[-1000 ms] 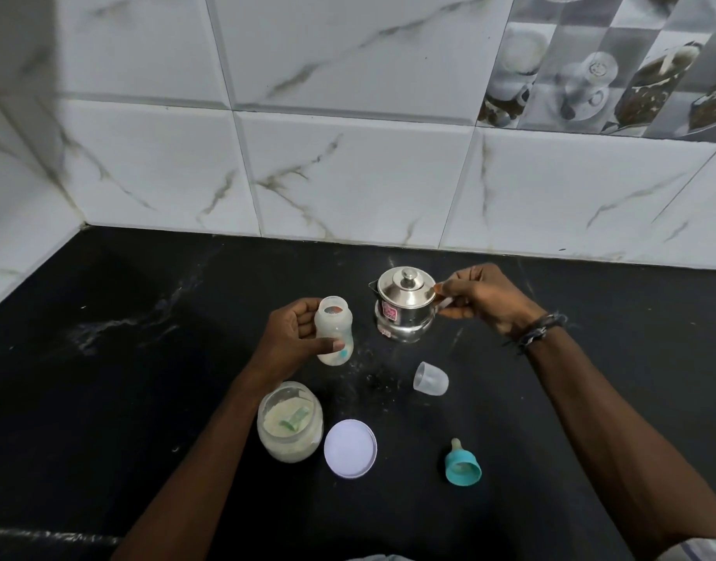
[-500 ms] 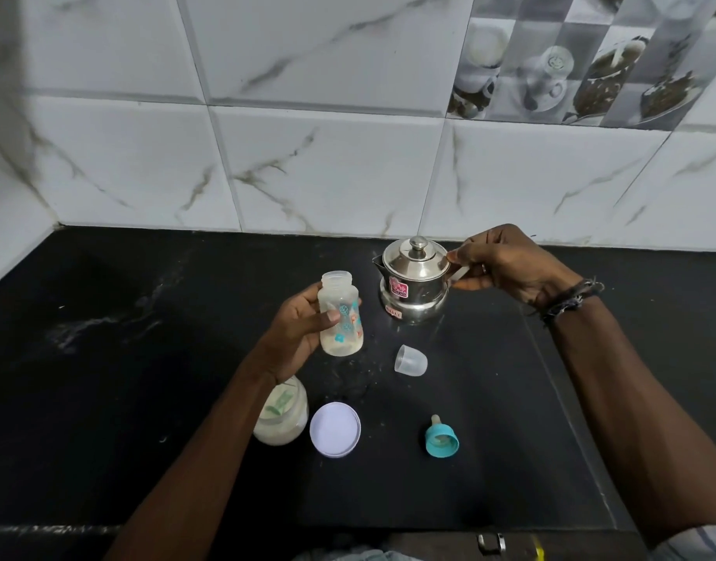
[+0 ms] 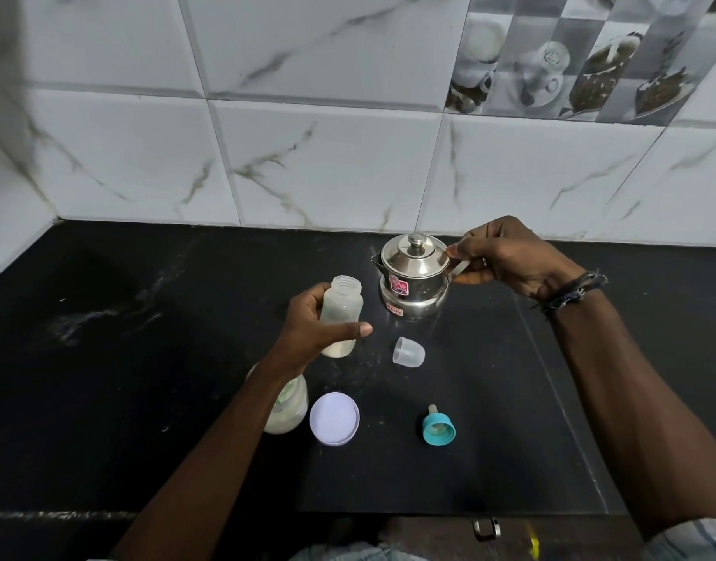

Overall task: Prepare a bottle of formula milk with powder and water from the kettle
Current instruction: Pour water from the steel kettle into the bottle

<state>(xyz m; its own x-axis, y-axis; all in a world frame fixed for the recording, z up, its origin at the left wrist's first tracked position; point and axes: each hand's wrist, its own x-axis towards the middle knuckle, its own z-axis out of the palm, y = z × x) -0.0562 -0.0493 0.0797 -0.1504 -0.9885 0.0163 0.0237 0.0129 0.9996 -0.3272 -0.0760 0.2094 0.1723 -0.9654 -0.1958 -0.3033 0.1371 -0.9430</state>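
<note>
**Bottle in one hand, kettle in the other**

The left hand [image 3: 307, 338] is closed around an open baby bottle [image 3: 342, 313], thumb across its front and fingers behind it. The bottle has no top on and leans a little to the right, its mouth pointing up toward the kettle. A thin layer of pale powder lies at its bottom. Whether the bottle's base touches the black worktop [image 3: 146, 398] cannot be told from this view.

The right hand [image 3: 514, 257] has its grip closed on the handle of a small steel kettle [image 3: 413, 277], the thumb pressing near the edge of the lid. The kettle's lid is on, with a round knob on top. Its spout points left, toward the bottle, and a pink sticker shows on its side. The kettle stands upright near the tiled wall [image 3: 328, 164], and whether it rests on the worktop or is just off it cannot be told. Dark bands [image 3: 574, 291] circle the right wrist.

A clear plastic cap [image 3: 408, 351] lies on its side just in front of the kettle. Closer to the person, a teal ring with the teat [image 3: 438, 427] in it stands on the worktop. To its left lies a white round lid [image 3: 334, 417], and beside that an open jar of powder [image 3: 288, 406], partly hidden by the left forearm. A few specks of powder dot the worktop between bottle and cap.
</note>
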